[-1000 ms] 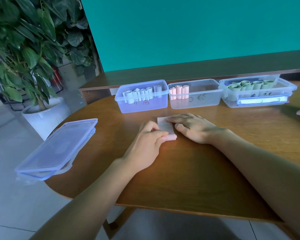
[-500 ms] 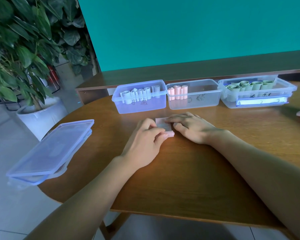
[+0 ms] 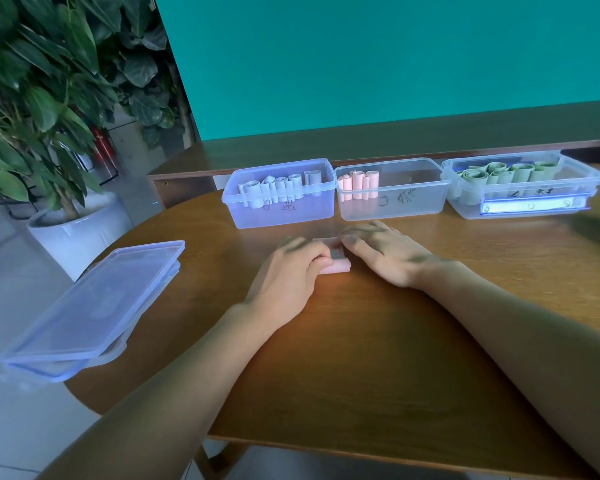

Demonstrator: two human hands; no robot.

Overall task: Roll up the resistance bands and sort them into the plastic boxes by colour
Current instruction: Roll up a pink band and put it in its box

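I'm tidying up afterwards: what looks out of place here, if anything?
The stacked lids at the table's left edge jut out past it, tilted, so they might slip off. The three boxes stand in a neat row with rolls sorted by colour.

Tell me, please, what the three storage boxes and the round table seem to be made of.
The three clear storage boxes look like glossy translucent plastic: the rolled bands show through their walls. The round brown table looks like wood or wood veneer with a satin finish: grain lines and soft reflections show.
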